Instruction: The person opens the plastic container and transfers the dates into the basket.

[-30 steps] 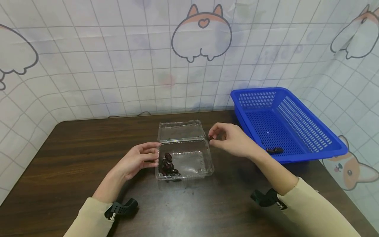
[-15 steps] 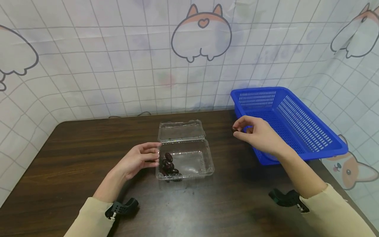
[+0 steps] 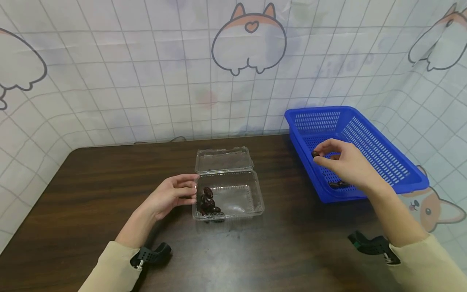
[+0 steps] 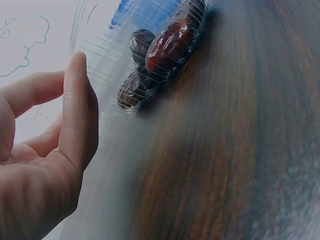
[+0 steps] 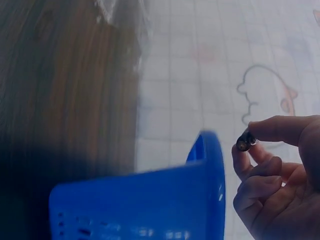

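In the head view, my right hand (image 3: 346,164) pinches one dark, wrinkled date (image 3: 315,154) between thumb and fingertips, above the left part of a blue plastic basket (image 3: 305,164). The same date (image 5: 244,142) shows at the fingertips in the right wrist view, higher than the basket's rim. My left hand (image 3: 169,198) touches the left wall of a clear plastic clamshell box (image 3: 258,194) with fairly straight fingers. Several dates (image 3: 208,204) lie heaped in the box's left side. Through its clear wall, glossy brown dates (image 4: 170,47) show in the left wrist view.
The box's hinged lid (image 3: 224,161) lies folded back toward the wall. A few dates (image 3: 338,184) sit on the basket's floor near its front. Both stand on a dark wooden table (image 3: 120,174), with a white gridded wall covering (image 3: 146,93) behind and at the sides.
My right hand has carried the date rightward from beside the clear box to above the blue basket. The left hand has stayed at the box's left side.
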A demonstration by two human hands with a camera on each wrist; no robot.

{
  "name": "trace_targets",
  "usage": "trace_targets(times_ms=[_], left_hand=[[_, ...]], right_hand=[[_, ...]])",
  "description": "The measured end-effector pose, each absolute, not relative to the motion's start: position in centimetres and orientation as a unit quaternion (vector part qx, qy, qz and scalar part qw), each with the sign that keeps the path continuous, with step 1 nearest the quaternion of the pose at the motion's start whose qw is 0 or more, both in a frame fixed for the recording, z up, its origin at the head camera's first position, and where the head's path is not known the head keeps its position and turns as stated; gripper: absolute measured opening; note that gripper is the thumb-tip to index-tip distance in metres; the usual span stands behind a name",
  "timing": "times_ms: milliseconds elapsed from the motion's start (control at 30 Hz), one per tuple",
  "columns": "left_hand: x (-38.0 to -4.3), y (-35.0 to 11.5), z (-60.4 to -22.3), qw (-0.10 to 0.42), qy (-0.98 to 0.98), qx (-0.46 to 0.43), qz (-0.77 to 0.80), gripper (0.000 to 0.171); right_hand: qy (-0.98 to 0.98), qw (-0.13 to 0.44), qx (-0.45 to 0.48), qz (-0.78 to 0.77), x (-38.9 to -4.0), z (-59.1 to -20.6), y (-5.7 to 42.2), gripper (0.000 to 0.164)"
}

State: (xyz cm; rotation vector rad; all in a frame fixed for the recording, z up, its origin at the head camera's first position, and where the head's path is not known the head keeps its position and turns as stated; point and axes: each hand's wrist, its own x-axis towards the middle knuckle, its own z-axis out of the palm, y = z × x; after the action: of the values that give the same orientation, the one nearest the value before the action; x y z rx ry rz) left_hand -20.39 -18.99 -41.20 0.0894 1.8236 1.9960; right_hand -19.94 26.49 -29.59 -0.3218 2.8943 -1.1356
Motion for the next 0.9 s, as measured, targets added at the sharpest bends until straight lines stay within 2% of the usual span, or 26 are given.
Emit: trace_targets(times_ms=[433, 900], left_hand=[[-20.4, -19.0, -40.9, 0.219, 0.652, 0.034, 0.725, 0.055], [-20.4, -19.0, -41.0, 0.219, 0.649, 0.041, 0.727, 0.055]], right_hand=[[0.935, 0.034, -0.081, -0.342, -19.9, -31.1, 29.6, 0.038], [0.929, 0.031, -0.092, -0.358, -19.5, -31.0, 29.4, 0.038]])
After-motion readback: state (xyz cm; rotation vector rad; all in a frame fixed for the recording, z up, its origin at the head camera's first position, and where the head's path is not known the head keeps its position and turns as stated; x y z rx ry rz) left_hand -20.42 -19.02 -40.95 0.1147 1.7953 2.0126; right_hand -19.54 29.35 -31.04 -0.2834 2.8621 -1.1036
